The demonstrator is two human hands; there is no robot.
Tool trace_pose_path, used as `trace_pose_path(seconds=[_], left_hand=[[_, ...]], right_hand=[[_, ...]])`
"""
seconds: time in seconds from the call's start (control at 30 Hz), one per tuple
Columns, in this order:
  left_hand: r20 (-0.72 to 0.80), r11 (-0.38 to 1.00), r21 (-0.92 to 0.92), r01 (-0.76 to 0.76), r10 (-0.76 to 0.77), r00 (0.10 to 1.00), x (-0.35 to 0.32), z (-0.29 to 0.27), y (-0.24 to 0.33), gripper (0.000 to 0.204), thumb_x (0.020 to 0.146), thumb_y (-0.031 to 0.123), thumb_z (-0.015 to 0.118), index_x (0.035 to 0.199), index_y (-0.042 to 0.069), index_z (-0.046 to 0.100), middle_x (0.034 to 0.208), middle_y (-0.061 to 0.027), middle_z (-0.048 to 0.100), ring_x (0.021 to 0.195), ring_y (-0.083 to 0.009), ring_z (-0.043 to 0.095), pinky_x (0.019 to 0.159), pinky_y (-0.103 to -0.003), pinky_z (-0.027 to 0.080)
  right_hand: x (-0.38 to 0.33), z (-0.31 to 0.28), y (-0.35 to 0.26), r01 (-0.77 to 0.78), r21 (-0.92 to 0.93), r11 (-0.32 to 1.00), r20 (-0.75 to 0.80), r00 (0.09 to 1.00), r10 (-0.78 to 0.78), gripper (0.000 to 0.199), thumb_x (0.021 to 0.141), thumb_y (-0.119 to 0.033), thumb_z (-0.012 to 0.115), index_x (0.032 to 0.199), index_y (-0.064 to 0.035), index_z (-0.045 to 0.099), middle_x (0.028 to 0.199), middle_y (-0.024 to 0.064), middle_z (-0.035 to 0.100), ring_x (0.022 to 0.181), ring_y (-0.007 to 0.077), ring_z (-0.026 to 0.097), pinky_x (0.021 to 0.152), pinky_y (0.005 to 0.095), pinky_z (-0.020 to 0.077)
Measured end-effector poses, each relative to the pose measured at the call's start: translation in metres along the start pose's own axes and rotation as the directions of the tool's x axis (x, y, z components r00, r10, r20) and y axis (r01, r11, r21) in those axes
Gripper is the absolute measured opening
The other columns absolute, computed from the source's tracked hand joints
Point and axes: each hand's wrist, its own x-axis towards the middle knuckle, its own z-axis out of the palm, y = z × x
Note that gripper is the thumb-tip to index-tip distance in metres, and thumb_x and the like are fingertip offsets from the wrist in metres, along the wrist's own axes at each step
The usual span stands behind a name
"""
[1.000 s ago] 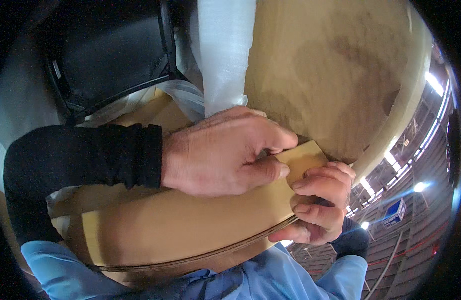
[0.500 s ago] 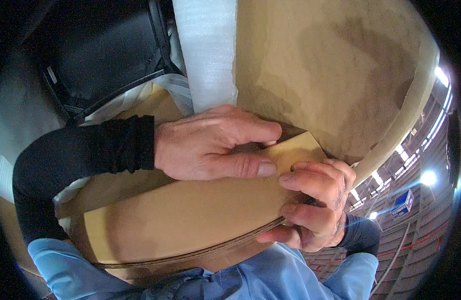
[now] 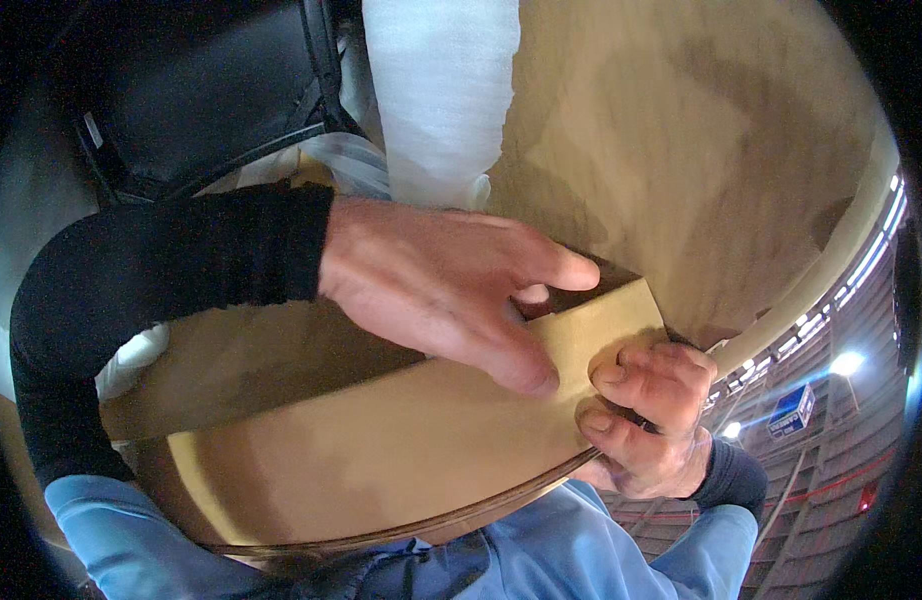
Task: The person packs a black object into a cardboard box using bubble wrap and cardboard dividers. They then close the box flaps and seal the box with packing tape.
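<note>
A long tan panel (image 3: 381,440), cardboard-like with a dark, layered near edge, lies across in front of my body. My left hand (image 3: 446,285) reaches over its far edge. The thumb presses on the panel's face, while the index finger stretches past the far edge and the other fingers are mostly hidden behind it. At the panel's right end my right hand (image 3: 656,410) is closed round the near edge, curled fingers on top and part of the hand beneath. Under and beyond the panel spreads a wide brown surface (image 3: 671,130) with a rounded rim.
A strip of white foam sheet (image 3: 441,90) runs away from me beyond my left hand. Left of it stands a black, framed object (image 3: 211,90), with clear plastic wrap (image 3: 346,160) at its lower edge. Ceiling lights (image 3: 846,363) and a blue box-shaped sign (image 3: 791,410) show at the right.
My left hand has moved right, its thumb now nearer to me and further from the index finger. My right hand and the panel's right end sit slightly further right and lower in view.
</note>
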Motion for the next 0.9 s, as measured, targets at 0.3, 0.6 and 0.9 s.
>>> trace_pose_path(seconds=[0.3, 0.6, 0.9], left_hand=[[-0.388, 0.993, 0.094, 0.066, -0.025, 0.921, -0.023, 0.018, 0.004, 0.029, 0.089, 0.024, 0.081, 0.102, 0.003, 0.067, 0.09, -0.0105, 0.069, 0.087, -0.02, 0.066, 0.074, -0.035, 0.052], [-0.456, 0.819, 0.517, 0.251, 0.015, 0.89, -0.067, 0.033, 0.04, 0.05, 0.08, 0.035, 0.081, 0.112, 0.0, 0.066, 0.123, -0.0231, 0.064, 0.102, -0.0405, 0.068, 0.082, -0.047, 0.056], [-0.451, 0.376, 0.82, 0.432, -0.04, 0.892, -0.088, 0.099, 0.077, 0.051, 0.083, 0.04, 0.075, 0.116, 0.003, 0.062, 0.119, -0.025, 0.06, 0.108, -0.0391, 0.065, 0.091, -0.049, 0.055]], right_hand=[[0.014, 0.011, -0.011, -0.142, -0.03, 0.989, -0.002, 0.99, 0.142, 0.047, 0.07, -0.058, 0.074, 0.095, -0.0184, 0.072, 0.121, 0.0067, 0.061, 0.116, 0.0295, 0.055, 0.098, 0.0485, 0.0398], [0.045, 0.026, -0.016, -0.133, 0.043, 0.99, 0.009, 0.991, 0.133, 0.063, 0.076, -0.064, 0.071, 0.115, -0.015, 0.065, 0.123, 0.01, 0.062, 0.113, 0.0318, 0.059, 0.096, 0.0525, 0.0391], [0.056, 0.025, -0.006, 0.004, 0.006, 1.0, 0.13, 0.991, -0.004, 0.066, 0.081, -0.052, 0.073, 0.126, -0.0071, 0.057, 0.123, 0.0135, 0.056, 0.112, 0.0357, 0.054, 0.093, 0.052, 0.038]])
